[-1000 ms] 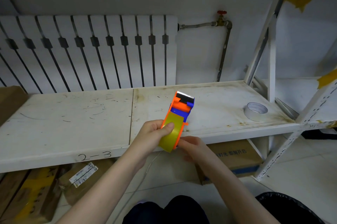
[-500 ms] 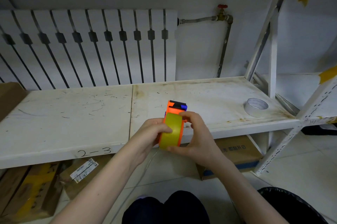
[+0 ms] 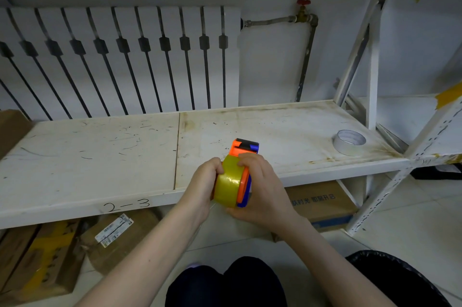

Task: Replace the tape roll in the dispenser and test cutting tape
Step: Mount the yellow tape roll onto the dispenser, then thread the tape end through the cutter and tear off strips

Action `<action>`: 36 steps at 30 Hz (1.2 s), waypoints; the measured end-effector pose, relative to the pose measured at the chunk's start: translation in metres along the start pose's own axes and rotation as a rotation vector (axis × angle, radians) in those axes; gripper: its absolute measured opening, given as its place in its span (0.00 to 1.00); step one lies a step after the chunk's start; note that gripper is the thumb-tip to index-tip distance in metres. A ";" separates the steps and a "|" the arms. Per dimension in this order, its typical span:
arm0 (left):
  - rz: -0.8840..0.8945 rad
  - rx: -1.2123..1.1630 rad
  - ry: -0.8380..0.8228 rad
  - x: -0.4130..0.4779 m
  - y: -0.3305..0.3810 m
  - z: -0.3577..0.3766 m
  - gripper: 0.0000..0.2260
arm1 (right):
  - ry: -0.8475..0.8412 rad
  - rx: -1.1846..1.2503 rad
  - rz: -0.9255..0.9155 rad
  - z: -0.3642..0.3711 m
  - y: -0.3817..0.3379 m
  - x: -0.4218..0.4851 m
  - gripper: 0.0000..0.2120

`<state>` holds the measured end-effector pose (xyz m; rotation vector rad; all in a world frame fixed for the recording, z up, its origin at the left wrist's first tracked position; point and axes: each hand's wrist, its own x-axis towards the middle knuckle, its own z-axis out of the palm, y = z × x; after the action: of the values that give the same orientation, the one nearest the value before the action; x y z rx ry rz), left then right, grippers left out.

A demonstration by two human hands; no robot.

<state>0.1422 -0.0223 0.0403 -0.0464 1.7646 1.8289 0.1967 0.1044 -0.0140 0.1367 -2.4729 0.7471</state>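
Note:
An orange and blue tape dispenser (image 3: 243, 149) carries a yellow-brown tape roll (image 3: 228, 185), held in the air just in front of the white shelf's edge (image 3: 100, 201). My left hand (image 3: 200, 188) grips the roll's left side. My right hand (image 3: 262, 188) wraps the dispenser's right side, its fingertips lying over the top of the roll. The dispenser's black cutter end points away from me. A second, white tape roll (image 3: 348, 142) lies flat on the shelf at the far right.
A white radiator (image 3: 120, 62) and a pipe with a red valve (image 3: 303, 3) stand behind the shelf. Cardboard boxes (image 3: 322, 203) sit on the floor under it. A white rack post (image 3: 372, 69) rises at the right. A black bin bag (image 3: 400, 279) is at lower right.
My right hand has come up from under the dispenser and closed over its right side and the roll's top. The dispenser has tipped so its head shows less.

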 end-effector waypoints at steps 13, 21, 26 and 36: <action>0.056 0.089 -0.050 -0.005 0.007 0.000 0.16 | 0.089 0.101 0.004 0.002 0.002 0.000 0.40; 0.298 0.366 -0.278 0.000 0.000 -0.011 0.18 | -0.198 0.323 0.071 -0.022 0.003 0.005 0.44; 0.378 0.546 -0.270 0.007 -0.004 -0.018 0.22 | 0.039 0.298 0.106 -0.023 0.003 0.015 0.17; 0.371 0.729 -0.300 0.020 -0.003 -0.025 0.19 | 0.222 0.133 0.020 0.000 0.003 0.017 0.03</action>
<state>0.1171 -0.0380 0.0265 0.8384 2.1933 1.2125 0.1816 0.1077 -0.0059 0.0740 -2.2182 0.8856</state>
